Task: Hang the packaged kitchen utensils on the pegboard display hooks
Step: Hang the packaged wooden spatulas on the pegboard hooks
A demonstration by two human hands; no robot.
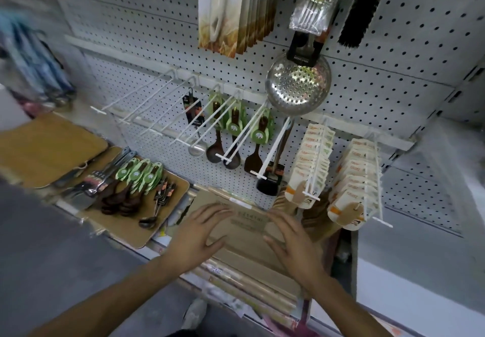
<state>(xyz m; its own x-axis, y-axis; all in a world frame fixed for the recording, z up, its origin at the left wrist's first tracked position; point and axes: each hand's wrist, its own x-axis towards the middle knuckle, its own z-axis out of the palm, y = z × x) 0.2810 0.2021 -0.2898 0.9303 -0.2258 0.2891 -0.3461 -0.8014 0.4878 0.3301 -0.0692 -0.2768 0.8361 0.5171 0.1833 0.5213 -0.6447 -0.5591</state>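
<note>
— So where are the hands?

— Both hover low in front of the shelf. The left hand (200, 234) and the right hand (291, 242) have fingers spread wide and straight, holding nothing, over a flat brown cardboard-backed pack (246, 229) that lies on the stack of long wooden boards (252, 281) at the shelf's front edge. Whether the fingertips touch the pack, I cannot tell.

— And the packaged utensils?

— A loose pile rests on a light wooden cutting board (157, 229) toward the shelf's left end: 3 dark wooden spoons with green card sleeves (136, 179), a steel spatula with a black card (89, 187) and small metal spoons (160, 200).

— Anything hung already?

— On the white perforated pegboard (367, 74), the white wire hooks (147, 105) at the left stand bare. Further right hang a small steel ladle (195, 137), green-sleeved wooden spoons (231, 132) and a black spatula (269, 181). 2 hooks at the right carry rows of cream-and-orange packets (315, 153). Above hangs a round perforated steel skimmer (298, 84).
</note>
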